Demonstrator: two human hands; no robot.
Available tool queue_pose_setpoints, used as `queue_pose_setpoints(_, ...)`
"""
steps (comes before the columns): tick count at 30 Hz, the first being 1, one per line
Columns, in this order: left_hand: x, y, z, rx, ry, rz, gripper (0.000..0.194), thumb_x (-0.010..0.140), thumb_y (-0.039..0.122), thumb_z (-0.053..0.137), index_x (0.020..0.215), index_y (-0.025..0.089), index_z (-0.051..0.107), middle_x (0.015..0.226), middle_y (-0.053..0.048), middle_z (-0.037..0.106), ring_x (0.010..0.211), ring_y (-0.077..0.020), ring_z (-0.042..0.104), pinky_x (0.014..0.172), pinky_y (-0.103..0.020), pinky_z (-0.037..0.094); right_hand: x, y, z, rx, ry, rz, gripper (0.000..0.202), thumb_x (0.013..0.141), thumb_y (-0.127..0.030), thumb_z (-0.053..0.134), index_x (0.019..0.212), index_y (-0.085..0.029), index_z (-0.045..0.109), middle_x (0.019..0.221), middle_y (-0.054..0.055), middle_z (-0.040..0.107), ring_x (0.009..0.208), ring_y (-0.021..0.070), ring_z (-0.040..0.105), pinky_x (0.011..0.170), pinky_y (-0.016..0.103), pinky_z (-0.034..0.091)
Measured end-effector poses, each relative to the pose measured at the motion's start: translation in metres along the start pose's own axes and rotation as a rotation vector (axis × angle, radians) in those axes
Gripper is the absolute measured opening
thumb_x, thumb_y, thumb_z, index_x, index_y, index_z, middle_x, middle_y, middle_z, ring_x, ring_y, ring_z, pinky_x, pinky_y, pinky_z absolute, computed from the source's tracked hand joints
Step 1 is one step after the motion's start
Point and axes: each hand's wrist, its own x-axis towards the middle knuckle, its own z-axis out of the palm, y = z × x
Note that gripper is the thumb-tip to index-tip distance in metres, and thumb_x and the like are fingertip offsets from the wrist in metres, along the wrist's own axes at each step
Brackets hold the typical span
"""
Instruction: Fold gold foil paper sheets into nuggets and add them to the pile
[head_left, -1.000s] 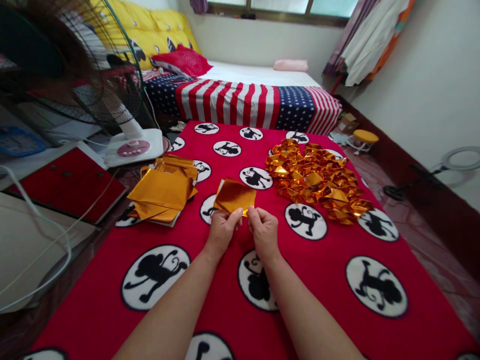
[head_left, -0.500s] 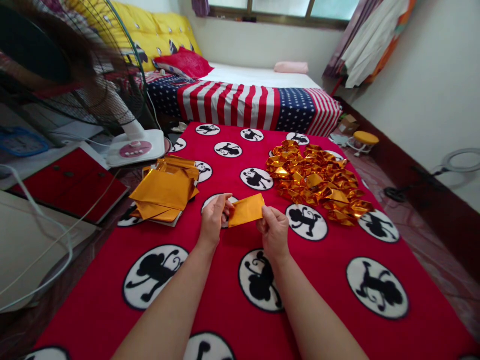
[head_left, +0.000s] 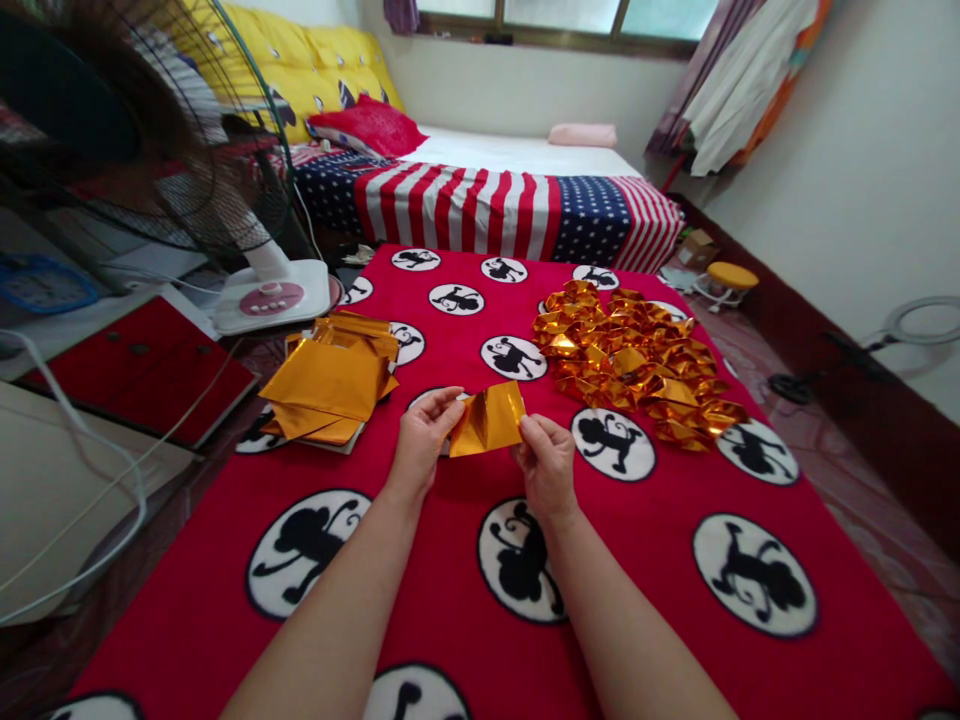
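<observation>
Between my hands is a small sheet of gold foil paper [head_left: 491,418], creased down its middle and partly opened out. My left hand [head_left: 426,432] pinches its left edge between thumb and fingers. At the opposite edge, my right hand [head_left: 549,455] grips the paper with thumb and curled fingers. The sheet is held over a red cloth [head_left: 442,540] printed with black monkey figures in white circles. To the left lies a stack of flat gold paper sheets [head_left: 322,385]. On the right is a heap of folded shiny gold paper pieces [head_left: 630,355].
A fan [head_left: 270,290] with a white base stands at the left, beside a red-fronted cabinet [head_left: 142,360]. Beyond the cloth is a bed [head_left: 480,205] with a striped, starred cover. A yellow stool [head_left: 731,276] and a ring-shaped stand [head_left: 926,318] are along the right wall.
The paper was a flat, folded rectangle; now it is spread wider, with a raised crease showing. My left hand has shifted slightly left and taken a pinch on its edge.
</observation>
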Motion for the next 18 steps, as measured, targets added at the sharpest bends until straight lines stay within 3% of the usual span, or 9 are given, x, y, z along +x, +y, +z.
queue_pose_setpoints(6,0.0001,0.0009,-0.0034,0.037,-0.022,-0.031,0.037,0.063,0.034,0.082,0.092,0.013,0.072,0.083,-0.005,0.073,0.068,-0.0127,0.064,0.06,-0.021,0.049,0.0007,0.0012,0.0004,0.051,-0.013,0.009,0.042,0.08,-0.042,0.068,0.054,-0.019,0.044,0.048,-0.007,0.036,0.042,0.0062,0.03,0.041,0.022,0.021)
queue_pose_setpoints(12,0.0002,0.0009,-0.0037,0.059,-0.038,-0.03,0.031,0.064,0.036,0.082,0.084,0.014,0.073,0.071,-0.001,0.069,0.06,-0.0093,0.059,0.054,-0.018,0.043,0.0031,0.0005,0.0038,0.092,-0.001,0.165,0.05,0.083,-0.065,0.056,0.066,-0.018,0.06,0.052,-0.002,0.052,0.043,0.0097,0.044,0.04,0.022,0.031)
queue_pose_setpoints(15,-0.0028,0.0045,-0.0007,0.07,-0.048,-0.07,0.031,0.06,0.036,0.083,0.079,0.014,0.072,0.068,0.001,0.068,0.057,-0.0086,0.058,0.051,-0.017,0.041,0.0043,0.0008,0.005,0.139,-0.035,0.215,0.052,0.082,-0.067,0.055,0.078,-0.018,0.068,0.062,0.002,0.065,0.058,0.0171,0.062,0.051,0.026,0.046)
queue_pose_setpoints(18,-0.005,0.0078,0.0017,0.081,-0.072,-0.09,0.031,0.059,0.036,0.084,0.077,0.015,0.071,0.065,0.001,0.067,0.054,-0.0081,0.057,0.05,-0.017,0.04,0.0049,0.0025,0.0046,0.156,-0.038,0.216,0.047,0.082,-0.063,0.06,0.085,-0.018,0.07,0.076,0.005,0.072,0.077,0.0235,0.069,0.064,0.031,0.054)
